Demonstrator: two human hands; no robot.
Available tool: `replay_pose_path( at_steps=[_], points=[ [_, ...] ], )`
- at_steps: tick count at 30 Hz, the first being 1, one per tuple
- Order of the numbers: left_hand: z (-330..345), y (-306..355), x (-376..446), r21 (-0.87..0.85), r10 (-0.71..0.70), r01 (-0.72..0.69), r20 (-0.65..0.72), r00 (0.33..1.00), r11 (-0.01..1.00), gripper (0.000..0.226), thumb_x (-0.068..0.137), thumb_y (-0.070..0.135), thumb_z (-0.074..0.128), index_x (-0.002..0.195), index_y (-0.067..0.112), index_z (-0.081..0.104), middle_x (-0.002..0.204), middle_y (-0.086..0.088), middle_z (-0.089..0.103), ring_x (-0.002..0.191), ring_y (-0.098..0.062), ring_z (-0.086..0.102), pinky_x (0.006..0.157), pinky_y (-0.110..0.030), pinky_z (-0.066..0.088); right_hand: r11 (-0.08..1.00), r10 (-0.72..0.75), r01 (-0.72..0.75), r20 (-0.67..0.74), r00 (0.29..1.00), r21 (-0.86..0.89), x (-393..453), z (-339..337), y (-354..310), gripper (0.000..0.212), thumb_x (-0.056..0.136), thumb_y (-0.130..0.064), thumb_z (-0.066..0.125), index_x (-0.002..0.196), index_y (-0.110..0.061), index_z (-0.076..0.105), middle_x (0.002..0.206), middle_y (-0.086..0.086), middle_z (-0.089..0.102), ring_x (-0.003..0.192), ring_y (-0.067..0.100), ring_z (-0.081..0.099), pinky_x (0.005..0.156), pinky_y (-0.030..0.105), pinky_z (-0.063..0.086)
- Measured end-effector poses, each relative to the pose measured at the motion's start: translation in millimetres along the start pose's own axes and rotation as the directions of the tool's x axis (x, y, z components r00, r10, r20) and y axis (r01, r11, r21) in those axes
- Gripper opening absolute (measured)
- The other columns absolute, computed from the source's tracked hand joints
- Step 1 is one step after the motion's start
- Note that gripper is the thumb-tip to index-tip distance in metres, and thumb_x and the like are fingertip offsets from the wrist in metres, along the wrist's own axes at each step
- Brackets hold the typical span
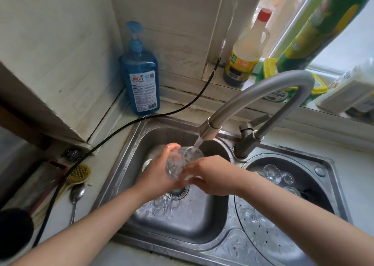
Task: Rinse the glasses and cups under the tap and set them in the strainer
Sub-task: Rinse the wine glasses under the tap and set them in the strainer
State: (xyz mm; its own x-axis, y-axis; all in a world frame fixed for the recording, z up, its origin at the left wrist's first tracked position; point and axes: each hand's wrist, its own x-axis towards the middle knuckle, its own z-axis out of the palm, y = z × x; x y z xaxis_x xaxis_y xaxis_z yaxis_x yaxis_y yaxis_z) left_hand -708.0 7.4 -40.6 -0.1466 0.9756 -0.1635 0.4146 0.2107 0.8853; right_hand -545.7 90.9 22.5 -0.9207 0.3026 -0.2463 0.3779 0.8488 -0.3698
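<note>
A clear glass [182, 162] is held over the left sink basin [178, 221], tilted with its mouth up and toward the tap spout [208, 131], its long axis leaning away from the person; running water [195, 145] falls into it. The left hand [159, 170] curls around its left side, and the right hand [210, 176] grips its lower right side. More glasses [277, 174] lie in the strainer [283, 241] in the right basin. A blue soap bottle [140, 77] stands at the sink's back-left corner.
</note>
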Motion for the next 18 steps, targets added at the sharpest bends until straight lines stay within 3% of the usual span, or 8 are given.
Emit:
replay_pose_path(
  at_steps=[3,6,8,10,12,15,16,18],
  points=[
    [3.4,-2.8,-0.1,0.104,0.022,-0.027,0.045,0.999,0.994,0.093,0.051,0.040,0.091,0.117,0.057,0.028,0.114,0.023,0.053,0.100,0.003,0.056,0.080,-0.011,0.045,0.979,-0.085,0.109,0.143,0.986,-0.172,0.7,5.3,8.7,0.045,0.081,-0.007,0.063,0.122,-0.026,0.064,0.132,-0.006,0.059,0.130,0.017,0.047,0.105,0.044,0.041],
    [5.8,-6.1,1.0,0.112,0.018,-0.020,0.013,1.000,0.993,0.089,0.051,0.040,0.090,0.114,0.059,0.030,0.112,0.022,0.056,0.097,0.002,0.058,0.075,-0.007,0.043,0.828,-0.230,0.195,-0.002,0.973,-0.526,9.0,10.3,25.5,0.026,0.060,-0.008,0.078,0.082,-0.022,0.075,0.092,-0.008,0.071,0.108,0.016,0.062,0.103,0.054,0.042],
    [4.7,-8.4,3.5,0.130,0.027,-0.025,-0.011,1.000,0.991,0.091,0.052,0.040,0.090,0.121,0.054,0.032,0.118,0.020,0.054,0.104,0.000,0.056,0.081,-0.013,0.044,0.816,-0.175,0.135,-0.017,0.984,-0.563,12.0,14.7,24.4,0.029,0.060,-0.010,0.077,0.086,-0.023,0.075,0.093,-0.009,0.070,0.109,0.015,0.061,0.110,0.053,0.033],
    [3.0,-12.1,5.8,0.181,0.045,-0.042,-0.010,0.999,0.983,0.093,0.056,0.035,0.089,0.130,0.043,0.034,0.128,0.015,0.049,0.113,-0.005,0.051,0.090,-0.024,0.046,0.916,0.012,0.027,0.094,0.996,-0.399,14.9,25.7,15.1,0.053,0.072,-0.014,0.073,0.124,-0.024,0.062,0.127,-0.005,0.061,0.126,0.017,0.048,0.114,0.045,0.030],
    [2.7,-15.9,5.6,0.219,0.044,-0.039,-0.016,0.999,0.975,0.093,0.058,0.027,0.088,0.135,0.035,0.035,0.132,0.011,0.046,0.117,-0.009,0.049,0.094,-0.031,0.047,0.975,0.166,-0.199,0.279,0.946,0.094,15.0,27.1,2.1,0.075,0.080,-0.019,0.074,0.145,-0.026,0.038,0.146,-0.004,0.046,0.133,0.016,0.043,0.111,0.036,0.035],
    [6.4,-21.9,2.0,0.161,0.022,-0.014,-0.047,0.999,0.987,0.094,0.059,0.020,0.087,0.136,0.031,0.035,0.131,0.009,0.049,0.116,-0.010,0.052,0.094,-0.029,0.048,0.549,0.162,-0.335,0.295,0.941,0.766,19.1,23.7,-5.4,0.075,0.081,-0.005,0.073,0.144,-0.024,0.038,0.135,-0.001,0.057,0.122,0.011,0.055,0.098,0.026,0.048],
    [7.5,-22.6,0.9,0.145,0.018,-0.010,-0.052,0.998,0.989,0.095,0.059,0.019,0.088,0.137,0.030,0.035,0.129,0.008,0.049,0.116,-0.009,0.052,0.094,-0.026,0.047,0.526,0.161,-0.347,0.310,0.937,0.776,19.1,23.3,-6.4,0.072,0.081,-0.002,0.072,0.142,-0.025,0.042,0.132,-0.001,0.060,0.119,0.011,0.057,0.092,0.022,0.050],
    [9.7,-23.5,-0.1,0.146,0.001,0.006,-0.050,0.999,0.989,0.096,0.057,0.021,0.089,0.136,0.029,0.036,0.127,0.010,0.049,0.114,-0.006,0.051,0.092,-0.022,0.044,0.829,0.128,-0.252,0.270,0.954,0.499,16.8,25.5,-0.6,0.062,0.082,-0.004,0.067,0.138,-0.025,0.049,0.132,-0.002,0.060,0.119,0.015,0.057,0.097,0.026,0.047]
  ],
)
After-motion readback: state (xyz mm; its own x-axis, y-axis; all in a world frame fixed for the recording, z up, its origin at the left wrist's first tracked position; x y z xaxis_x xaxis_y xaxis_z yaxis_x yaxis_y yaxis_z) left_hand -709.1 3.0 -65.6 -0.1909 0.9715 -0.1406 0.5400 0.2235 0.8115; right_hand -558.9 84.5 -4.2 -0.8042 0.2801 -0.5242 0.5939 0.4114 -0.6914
